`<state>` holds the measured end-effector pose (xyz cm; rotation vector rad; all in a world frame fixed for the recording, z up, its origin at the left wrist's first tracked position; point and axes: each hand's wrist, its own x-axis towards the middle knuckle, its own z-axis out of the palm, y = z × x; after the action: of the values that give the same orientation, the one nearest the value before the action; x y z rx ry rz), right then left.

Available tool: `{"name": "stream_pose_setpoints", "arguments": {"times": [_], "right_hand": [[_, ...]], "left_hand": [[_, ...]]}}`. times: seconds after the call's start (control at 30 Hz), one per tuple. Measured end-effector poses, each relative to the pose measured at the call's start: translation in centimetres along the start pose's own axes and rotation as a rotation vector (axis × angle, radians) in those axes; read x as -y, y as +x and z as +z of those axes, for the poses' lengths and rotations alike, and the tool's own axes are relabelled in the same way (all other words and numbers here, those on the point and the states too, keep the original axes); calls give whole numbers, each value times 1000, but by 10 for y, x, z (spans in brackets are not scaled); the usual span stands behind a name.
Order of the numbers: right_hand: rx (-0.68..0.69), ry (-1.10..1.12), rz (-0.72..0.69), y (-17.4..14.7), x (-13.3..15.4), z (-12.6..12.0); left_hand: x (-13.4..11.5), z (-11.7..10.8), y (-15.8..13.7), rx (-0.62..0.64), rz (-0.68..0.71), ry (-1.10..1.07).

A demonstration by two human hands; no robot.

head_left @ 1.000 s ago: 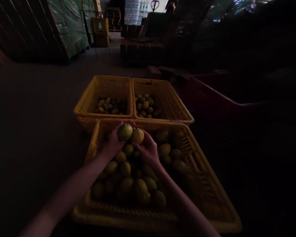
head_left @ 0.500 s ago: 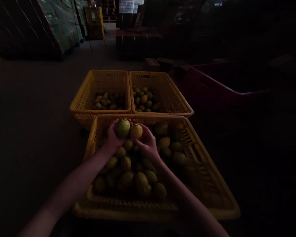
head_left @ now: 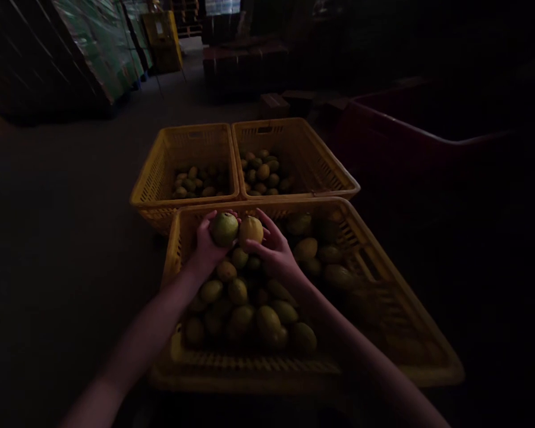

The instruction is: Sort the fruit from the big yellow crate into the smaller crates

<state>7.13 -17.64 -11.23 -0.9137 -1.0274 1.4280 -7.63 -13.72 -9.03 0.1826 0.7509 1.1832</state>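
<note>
My left hand (head_left: pixel 207 241) is wrapped around a green, rounded fruit (head_left: pixel 224 229) above the far side of the front yellow crate (head_left: pixel 395 288). Close beside it, a yellow fruit (head_left: pixel 251 230) sits in my right hand (head_left: pixel 279 249), with the thumb on its near side and the fingers behind it. Both held fruits show their stem ends tilted up. Under my hands, many green and yellowish oval fruits (head_left: pixel 267 321) lie loose in the crate. In the dim light I cannot tell their exact kind.
Behind the front crate stand two more yellow crates, the left one (head_left: pixel 149 175) and the right one (head_left: pixel 327 157), each with smaller-looking fruit at the bottom. A dark magenta bin (head_left: pixel 383 137) is at the right. Cardboard boxes (head_left: pixel 274 105) and a wrapped pallet stack (head_left: pixel 100 47) stand farther back.
My right fingers have loosened and shifted around the yellow fruit, which has turned a little. The left hand keeps its grip on the green fruit. The camera view has shifted slightly.
</note>
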Motion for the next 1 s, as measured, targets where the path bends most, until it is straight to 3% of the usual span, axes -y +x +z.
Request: {"name": "stream_pose_setpoints", "arguments": {"times": [0.23, 0.53, 0.8, 0.9, 1.0], "right_hand": [[-141, 96, 109, 9, -7, -5], [-152, 149, 141, 12, -5, -7], [-127, 208, 189, 10, -6, -10], [-137, 143, 164, 10, -10, -6], [-171, -98, 41, 16, -3, -1]], "left_hand": [[13, 4, 3, -154, -28, -73], [22, 3, 10, -39, -93, -151], [19, -4, 11, -51, -135, -174], [18, -9, 10, -40, -140, -219], [18, -7, 5, -122, -196, -220]]}}
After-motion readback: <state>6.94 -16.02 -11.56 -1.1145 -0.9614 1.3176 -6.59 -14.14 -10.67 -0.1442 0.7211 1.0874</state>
